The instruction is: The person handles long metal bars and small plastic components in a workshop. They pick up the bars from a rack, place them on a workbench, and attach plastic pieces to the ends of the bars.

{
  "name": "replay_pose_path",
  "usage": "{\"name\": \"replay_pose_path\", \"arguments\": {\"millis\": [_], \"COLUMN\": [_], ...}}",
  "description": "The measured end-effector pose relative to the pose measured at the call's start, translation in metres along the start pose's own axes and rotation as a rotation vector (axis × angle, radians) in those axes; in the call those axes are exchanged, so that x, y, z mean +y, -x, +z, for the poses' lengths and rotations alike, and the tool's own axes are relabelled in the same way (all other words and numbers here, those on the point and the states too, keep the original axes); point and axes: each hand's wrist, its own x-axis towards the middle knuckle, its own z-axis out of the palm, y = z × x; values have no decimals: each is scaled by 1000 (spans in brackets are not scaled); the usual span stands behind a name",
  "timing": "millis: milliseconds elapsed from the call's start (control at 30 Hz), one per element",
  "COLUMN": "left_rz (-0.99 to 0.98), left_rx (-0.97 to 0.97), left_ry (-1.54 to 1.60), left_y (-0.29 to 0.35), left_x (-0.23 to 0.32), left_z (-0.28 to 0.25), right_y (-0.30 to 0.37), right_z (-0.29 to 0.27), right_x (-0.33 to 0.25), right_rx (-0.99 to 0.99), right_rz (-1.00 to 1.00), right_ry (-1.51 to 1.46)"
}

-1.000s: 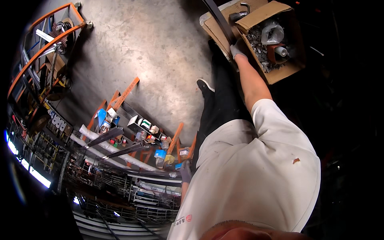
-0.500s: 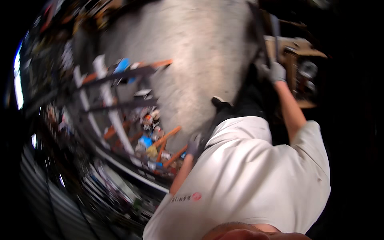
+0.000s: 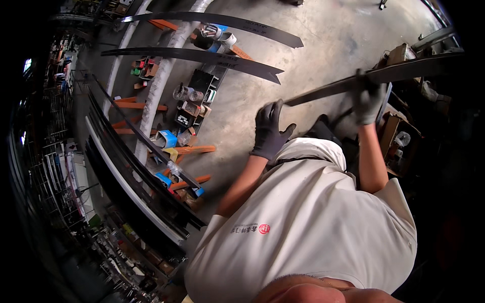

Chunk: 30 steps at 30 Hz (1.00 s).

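Observation:
My right hand, in a grey glove, is closed around a long dark metal profile that slants across the right side in front of me. The profile's left end tapers down to a point beside my left hand. That hand wears a dark glove, with the thumb spread away from the outstretched fingers. Its fingertips are close to the profile's end; whether they touch it I cannot tell. Two similar dark profiles, an upper one and a lower one, lie across white-wrapped rails ahead on the left.
Orange trestle legs stand under the rails, among tubs, boxes and a blue container. More long dark profiles lie at the left. Cardboard boxes and a shelf with clear containers are close on my right. Concrete floor lies between.
The view has turned and sharpened. My left hand has come up and forward from beside my thigh. The long dark piece at my right hand now slants across in front of me instead of pointing ahead.

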Motion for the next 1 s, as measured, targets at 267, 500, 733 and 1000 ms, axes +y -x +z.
{"name": "replay_pose_path", "arguments": {"millis": [267, 500, 733, 1000], "left_rz": [220, 103, 11, 105], "left_rx": [16, -110, -316, -466], "left_ry": [-341, -495, -548, -491], "left_y": [-25, -75, -154, -224], "left_x": [-101, -211, -212, -282], "left_z": [-84, -204, -239, -220], "right_y": [55, -22, -23, -36], "right_z": [106, 98, 144, 109], "right_x": [-61, 33, 73, 125], "right_rx": [-189, -116, -14, 149], "right_rz": [743, 904, 1142, 786], "right_ry": [-361, -559, -692, -250]}}
